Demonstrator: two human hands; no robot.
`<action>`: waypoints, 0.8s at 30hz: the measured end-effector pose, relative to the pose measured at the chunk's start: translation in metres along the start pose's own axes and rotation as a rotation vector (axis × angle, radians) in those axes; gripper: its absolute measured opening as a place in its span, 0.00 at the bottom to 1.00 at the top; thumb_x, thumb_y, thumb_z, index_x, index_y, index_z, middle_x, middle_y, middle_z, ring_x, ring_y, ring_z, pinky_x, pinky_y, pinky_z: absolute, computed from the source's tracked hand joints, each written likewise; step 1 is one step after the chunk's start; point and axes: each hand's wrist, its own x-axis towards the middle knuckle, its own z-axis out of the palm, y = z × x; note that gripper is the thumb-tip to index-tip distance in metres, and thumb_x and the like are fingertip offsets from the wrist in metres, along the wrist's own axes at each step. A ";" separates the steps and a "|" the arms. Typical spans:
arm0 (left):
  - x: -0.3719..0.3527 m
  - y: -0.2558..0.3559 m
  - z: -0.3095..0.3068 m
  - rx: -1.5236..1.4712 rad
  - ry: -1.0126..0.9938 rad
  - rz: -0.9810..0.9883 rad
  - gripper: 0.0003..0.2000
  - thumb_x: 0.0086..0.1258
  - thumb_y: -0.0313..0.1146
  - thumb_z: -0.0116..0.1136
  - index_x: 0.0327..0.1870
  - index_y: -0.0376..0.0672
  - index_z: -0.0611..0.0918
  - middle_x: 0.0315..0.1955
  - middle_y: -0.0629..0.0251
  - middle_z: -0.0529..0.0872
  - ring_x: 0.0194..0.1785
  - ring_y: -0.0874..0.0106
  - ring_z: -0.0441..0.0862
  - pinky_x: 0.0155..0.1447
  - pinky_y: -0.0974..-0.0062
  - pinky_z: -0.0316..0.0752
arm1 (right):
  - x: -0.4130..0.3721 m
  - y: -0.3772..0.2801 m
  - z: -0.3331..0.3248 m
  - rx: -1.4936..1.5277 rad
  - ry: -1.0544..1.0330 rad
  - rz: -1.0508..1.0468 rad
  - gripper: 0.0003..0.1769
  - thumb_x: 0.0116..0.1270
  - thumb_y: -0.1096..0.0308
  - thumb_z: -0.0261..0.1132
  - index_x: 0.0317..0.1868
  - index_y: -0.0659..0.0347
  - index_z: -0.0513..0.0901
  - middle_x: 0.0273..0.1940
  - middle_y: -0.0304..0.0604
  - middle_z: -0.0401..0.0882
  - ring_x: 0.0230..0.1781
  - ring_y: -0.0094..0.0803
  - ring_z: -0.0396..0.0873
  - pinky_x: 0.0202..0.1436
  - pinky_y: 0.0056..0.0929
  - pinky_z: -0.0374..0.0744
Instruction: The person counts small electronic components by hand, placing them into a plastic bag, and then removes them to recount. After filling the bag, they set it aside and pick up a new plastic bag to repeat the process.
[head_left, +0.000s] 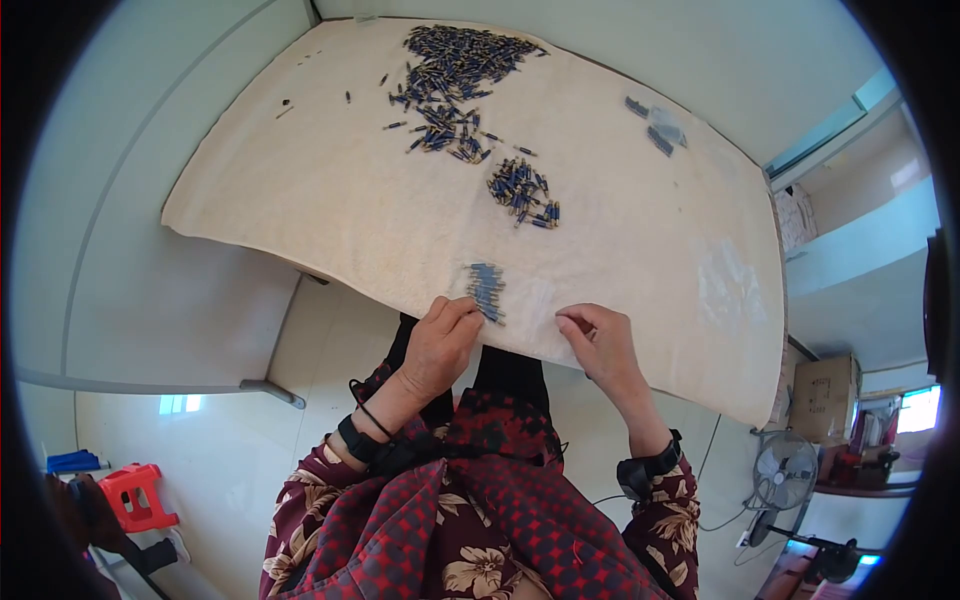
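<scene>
A small clear bag [515, 295] lies flat at the near edge of the cloth-covered worktop [330, 210], between the two hands. Inside it, against its left side, sits a tight bundle of blue pieces [487, 290]. The bundle's long axis runs from the near edge toward the far edge with a slight slant. Which way the single pieces point is too small to tell.

The left hand [440, 345] pinches the bag's left side beside the bundle, fingers closed. The right hand [600, 340] has its fingers curled in narrow at the bag's right side, but whether it grips the film I cannot tell.

Two filled bags [655, 128] lie by the far right edge. Loose pieces form a big heap [455, 70] at the far edge and a smaller heap [522, 190] nearer the middle.
</scene>
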 end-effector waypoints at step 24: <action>-0.001 0.005 -0.003 0.030 -0.004 0.008 0.11 0.53 0.20 0.59 0.38 0.38 0.80 0.36 0.59 0.77 0.40 0.59 0.76 0.41 0.67 0.75 | 0.011 -0.010 0.022 0.325 -0.122 0.246 0.11 0.63 0.71 0.68 0.39 0.73 0.83 0.24 0.38 0.82 0.20 0.19 0.76 0.24 0.18 0.76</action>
